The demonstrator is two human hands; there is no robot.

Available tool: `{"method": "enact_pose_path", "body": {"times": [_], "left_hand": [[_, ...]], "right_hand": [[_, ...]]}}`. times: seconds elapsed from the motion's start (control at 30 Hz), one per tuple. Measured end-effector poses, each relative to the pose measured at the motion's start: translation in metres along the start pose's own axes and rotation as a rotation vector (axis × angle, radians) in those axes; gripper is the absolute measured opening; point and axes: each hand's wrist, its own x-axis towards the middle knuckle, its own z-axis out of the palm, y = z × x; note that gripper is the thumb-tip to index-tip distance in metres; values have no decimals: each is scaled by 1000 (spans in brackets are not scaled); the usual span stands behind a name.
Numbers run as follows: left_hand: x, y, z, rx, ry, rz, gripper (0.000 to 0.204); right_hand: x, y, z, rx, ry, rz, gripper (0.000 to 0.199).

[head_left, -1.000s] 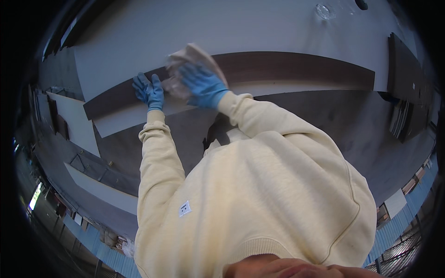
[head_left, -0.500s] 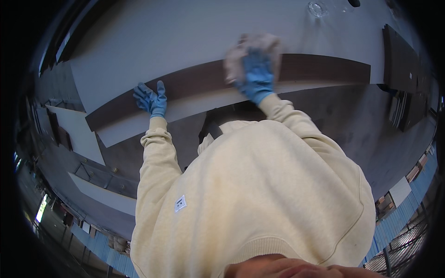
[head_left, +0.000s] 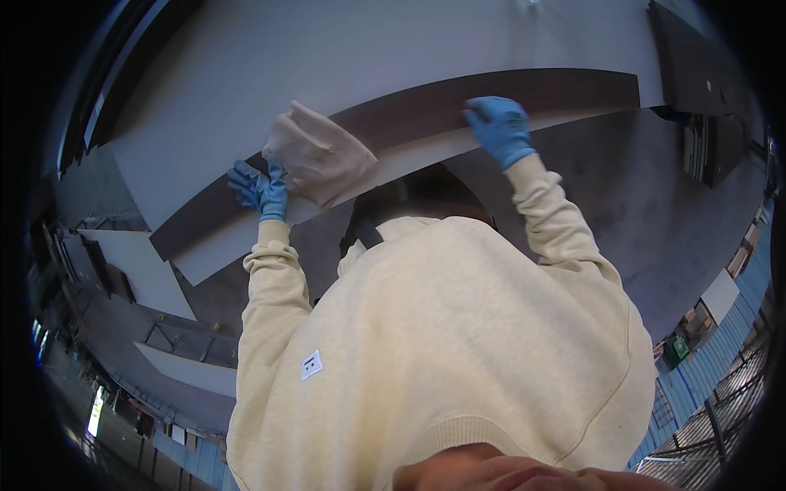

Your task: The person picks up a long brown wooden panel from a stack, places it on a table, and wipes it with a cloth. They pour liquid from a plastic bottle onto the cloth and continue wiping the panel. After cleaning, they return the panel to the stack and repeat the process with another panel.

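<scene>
A long dark brown board lies along the near edge of a pale work surface. My left hand, in a blue glove, rests on its left part with fingers spread. Right beside the thumb, a crumpled pale pink cloth drapes over the board and the near edge. My right hand, also blue-gloved, is apart from the cloth, above the near edge of the board's right part. Its fingers are bent and slightly blurred, so I cannot tell whether they grip anything.
The pale surface stretches away beyond the board. Dark panels are stacked at the right, with more dark boards at the far left. Lower left are a pale panel and metal framing. Blue corrugated sheeting stands at lower right.
The cloth that was under my right hand now lies by my left hand, let go. My right hand has moved right. My left hand stays on the board; the view has shifted slightly.
</scene>
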Motion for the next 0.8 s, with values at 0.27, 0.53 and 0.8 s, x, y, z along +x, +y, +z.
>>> {"method": "enact_pose_path", "body": {"times": [0.27,0.53,0.8], "left_hand": [[0,-1,4,71,42,23,113],[1,1,-1,80,2,-3,115],[-1,-6,10,74,62,31,115]], "right_hand": [[14,39,-19,-164,-470,479,23],[25,24,-24,-87,-530,649,26],[26,20,-17,-158,-548,678,26]]}}
